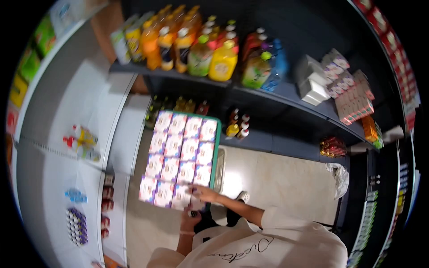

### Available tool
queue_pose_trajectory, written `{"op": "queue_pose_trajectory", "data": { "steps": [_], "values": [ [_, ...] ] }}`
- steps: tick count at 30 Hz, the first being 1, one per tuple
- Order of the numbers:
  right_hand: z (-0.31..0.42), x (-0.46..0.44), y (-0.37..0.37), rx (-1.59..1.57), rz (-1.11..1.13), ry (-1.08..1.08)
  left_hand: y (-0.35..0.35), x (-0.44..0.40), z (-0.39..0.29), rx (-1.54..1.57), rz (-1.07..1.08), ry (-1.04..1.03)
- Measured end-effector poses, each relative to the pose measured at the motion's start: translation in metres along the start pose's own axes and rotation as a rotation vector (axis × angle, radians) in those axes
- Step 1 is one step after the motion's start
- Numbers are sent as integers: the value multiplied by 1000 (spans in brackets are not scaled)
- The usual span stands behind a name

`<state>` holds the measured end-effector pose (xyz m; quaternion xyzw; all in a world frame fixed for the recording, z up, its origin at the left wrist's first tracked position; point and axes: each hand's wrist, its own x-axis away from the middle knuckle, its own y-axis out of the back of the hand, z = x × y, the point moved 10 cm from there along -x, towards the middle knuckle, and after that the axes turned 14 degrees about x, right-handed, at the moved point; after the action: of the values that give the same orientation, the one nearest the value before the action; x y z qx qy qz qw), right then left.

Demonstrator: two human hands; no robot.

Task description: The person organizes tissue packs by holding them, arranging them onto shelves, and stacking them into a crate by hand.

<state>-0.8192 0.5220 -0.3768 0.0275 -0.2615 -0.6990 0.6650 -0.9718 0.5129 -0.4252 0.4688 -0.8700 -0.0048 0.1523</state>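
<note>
standing at far lft, white shelving [49,178] held red-capped bottles [86,143], a blue pack [76,195] & a block of small bottles [77,227]. mid-view, a green-edged tray [216,154] bore white, pink & purple boxes [178,154], approx four rows of four, above the pale floor [277,178]. left hand [192,217] was just by the tray's near edge, partly hidden; couldn't tell how far its fingers were open or if they gripped. right hand [205,193] reached over the near rt corner boxes, fingers loosely extended & a bit apart, not closed round anything; contact unclear. beyond the tray, a dark shelf [286,99] held orange, yellow & green drink bottles [223,62], then, further rt, white cartons [315,87] & pink packs [354,105].
</note>
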Motion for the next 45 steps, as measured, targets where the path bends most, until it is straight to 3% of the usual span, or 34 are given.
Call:
{"op": "queue_pose_trajectory", "data": {
  "steps": [1, 2, 3, 5, 6, 7, 10, 14, 15, 17, 20, 23, 34, 40, 45],
  "values": [
    [-14, 23, 3, -84, 71, -85, -20, 0, 44, 379, 20, 247],
    [-46, 40, 6, 1, 4, -76, -40, 5, 87, 737, -53, 502],
    [-82, 58, 10, 82, -62, -80, -95, 28, 154, 1348, -57, 1121],
    [-109, 120, 44, -113, -106, -226, -147, 62, 34, 1157, -162, 1482],
    [-117, 156, 66, -77, -164, -283, -173, 60, 27, 1129, -93, 1452],
    [-127, 189, 88, -45, -223, -338, -200, 50, -4, 1029, 51, 1278],
    [-191, 277, 123, -211, -419, -487, -296, 40, -81, 1017, 372, 1103],
    [-233, 376, 154, -458, -630, -500, -403, 25, -152, 1109, 551, 920],
    [-258, 393, 150, -528, -630, -515, -423, 26, -162, 995, 409, 861],
    [-290, 423, 152, -606, -697, -516, -476, 42, -193, 969, 516, 805],
    [-313, 471, 175, -683, -818, -536, -553, 100, -228, 874, 707, 816],
    [-287, 530, 225, -706, -947, -570, -604, 154, -218, 696, 849, 802],
    [-305, 599, 333, -881, -1196, -461, -691, 152, -215, 603, 810, 705],
    [-329, 583, 417, -874, -1189, -456, -763, 122, -271, 649, 887, 671],
    [-335, 558, 528, -852, -1121, -379, -829, 60, -299, 685, 851, 684]
  ]
}}
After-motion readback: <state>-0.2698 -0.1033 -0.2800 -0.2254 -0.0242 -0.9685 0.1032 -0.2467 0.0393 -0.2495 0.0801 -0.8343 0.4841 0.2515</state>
